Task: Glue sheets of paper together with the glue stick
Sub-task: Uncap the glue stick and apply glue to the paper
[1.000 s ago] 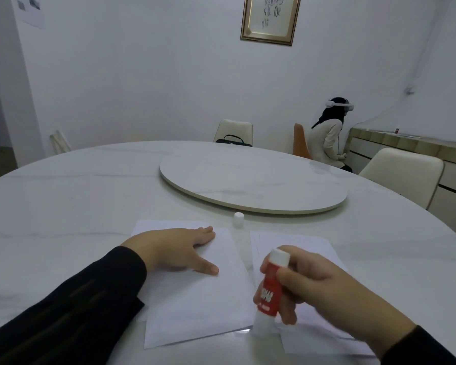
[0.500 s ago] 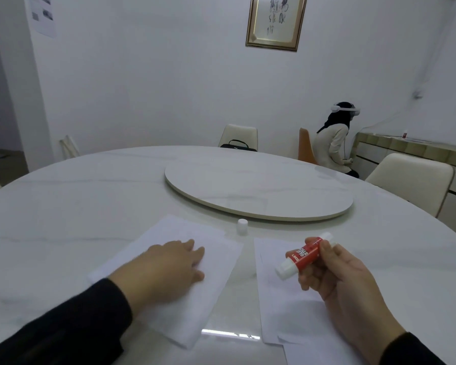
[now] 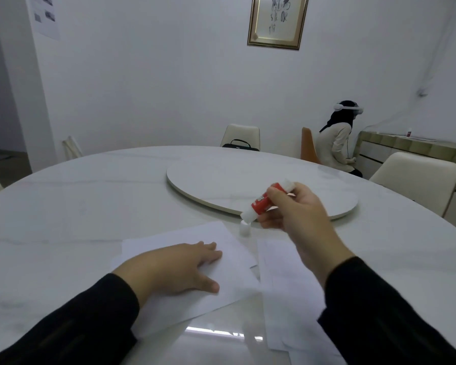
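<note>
My right hand grips a red and white glue stick, tilted with its open end pointing down and left. That end hovers just above the small white cap, which stands on the table. My left hand lies flat, fingers spread, on a white sheet of paper at the front centre. More white sheets lie to the right, partly under my right forearm.
The round white marble table carries a large turntable in its middle. Cream chairs stand around it. A person sits at the back right, facing a low sideboard.
My right hand has carried the glue stick forward and left, from over the right sheets to just above the cap. The left sheet under my left hand has turned slightly.
</note>
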Demonstrator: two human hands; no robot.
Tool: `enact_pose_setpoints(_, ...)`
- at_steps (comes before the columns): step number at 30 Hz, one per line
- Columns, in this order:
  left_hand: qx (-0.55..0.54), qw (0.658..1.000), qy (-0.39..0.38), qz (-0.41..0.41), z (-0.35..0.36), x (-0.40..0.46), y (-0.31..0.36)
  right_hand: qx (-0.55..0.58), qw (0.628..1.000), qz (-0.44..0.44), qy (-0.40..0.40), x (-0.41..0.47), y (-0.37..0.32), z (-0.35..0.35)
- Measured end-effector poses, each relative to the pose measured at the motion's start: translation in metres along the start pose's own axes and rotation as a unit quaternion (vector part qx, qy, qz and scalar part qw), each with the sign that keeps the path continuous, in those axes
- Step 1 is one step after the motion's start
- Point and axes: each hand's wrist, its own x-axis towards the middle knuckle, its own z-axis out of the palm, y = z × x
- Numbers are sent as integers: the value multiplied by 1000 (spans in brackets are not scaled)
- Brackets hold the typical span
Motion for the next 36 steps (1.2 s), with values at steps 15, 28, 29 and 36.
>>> enact_pose_setpoints(15, 21, 999, -32, -3, 0, 3, -9, -220, 969, -33, -106, 16, 70, 40)
enact_pose_setpoints(28, 27, 999, -29, -10, -2, 3, -9, -316, 913, -6, -259, -12, 32, 2)
enact_pose_setpoints(29, 27, 999, -28, -9, -1, 4, -10, -305, 911, 7, -276, -15, 32, -3)
enact_pose_setpoints(36, 40, 997, -63, 17, -12, -2, -7, 85, 978, 95, -165, -14, 41, -30)
